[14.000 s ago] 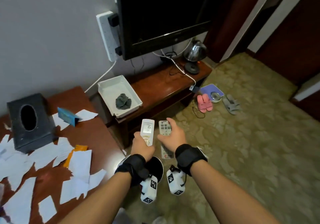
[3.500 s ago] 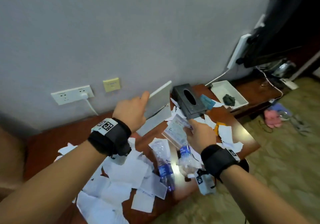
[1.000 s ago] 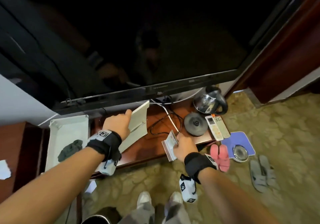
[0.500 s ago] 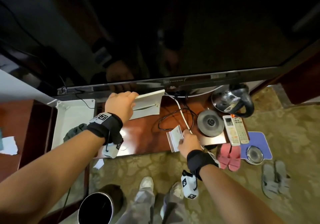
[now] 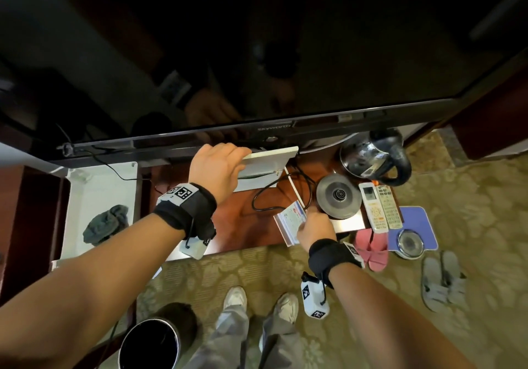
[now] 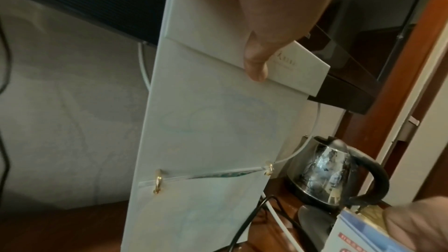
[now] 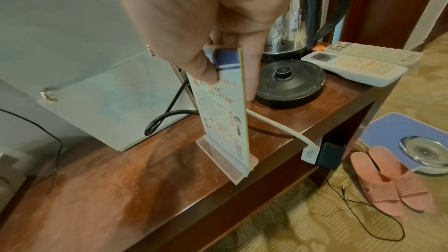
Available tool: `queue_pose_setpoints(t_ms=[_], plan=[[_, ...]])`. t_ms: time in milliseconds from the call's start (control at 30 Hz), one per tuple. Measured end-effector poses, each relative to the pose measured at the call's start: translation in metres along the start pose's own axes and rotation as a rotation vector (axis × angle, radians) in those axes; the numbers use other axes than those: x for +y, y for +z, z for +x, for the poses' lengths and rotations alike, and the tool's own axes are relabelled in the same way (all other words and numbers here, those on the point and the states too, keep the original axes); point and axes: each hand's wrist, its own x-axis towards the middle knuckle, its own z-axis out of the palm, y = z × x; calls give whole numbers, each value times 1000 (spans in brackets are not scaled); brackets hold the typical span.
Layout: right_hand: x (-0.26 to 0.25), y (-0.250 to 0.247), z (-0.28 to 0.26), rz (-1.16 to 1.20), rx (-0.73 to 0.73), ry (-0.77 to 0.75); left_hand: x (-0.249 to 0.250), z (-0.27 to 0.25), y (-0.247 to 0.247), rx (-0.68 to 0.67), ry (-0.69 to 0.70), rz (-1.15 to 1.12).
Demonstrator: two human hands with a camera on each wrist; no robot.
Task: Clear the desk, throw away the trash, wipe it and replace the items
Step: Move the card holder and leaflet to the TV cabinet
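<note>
My left hand (image 5: 217, 165) grips the top edge of a white ring-bound desk calendar (image 5: 265, 168) (image 6: 206, 141), which stands on the low wooden TV stand (image 5: 243, 225) against the wall under the television. My right hand (image 5: 313, 225) pinches the top of a clear acrylic sign holder (image 5: 290, 220) (image 7: 223, 118) with a printed card in it; its base rests on the stand near the front edge, just left of the kettle base (image 7: 290, 81). The calendar (image 7: 101, 87) shows behind it in the right wrist view.
A steel kettle (image 5: 374, 160) and two white remotes (image 5: 381, 207) sit at the stand's right end, with cables (image 5: 274, 194) between. A white tray (image 5: 97, 197) holding a dark cloth (image 5: 105, 224) stands at the left. A black bin (image 5: 148, 345), slippers and a scale are on the carpet.
Both hands have carried the calendar and the sign holder from the littered desk to the TV stand. In the last half second both items came down onto the stand's top.
</note>
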Motion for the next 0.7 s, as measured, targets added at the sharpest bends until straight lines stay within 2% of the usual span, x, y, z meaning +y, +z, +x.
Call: queue_pose_setpoints(t_ms=[167, 300, 533, 700], plan=[[8, 3, -3, -21, -19, -10, 7, -5, 4, 120, 21, 161], [11, 6, -7, -5, -34, -23, 10, -8, 4, 216, -18, 242], [10, 3, -7, -29, -15, -51, 21, -1, 3, 118, -59, 205], [3, 3, -5, -128, -26, -155, 27, -9, 1, 92, -91, 179]])
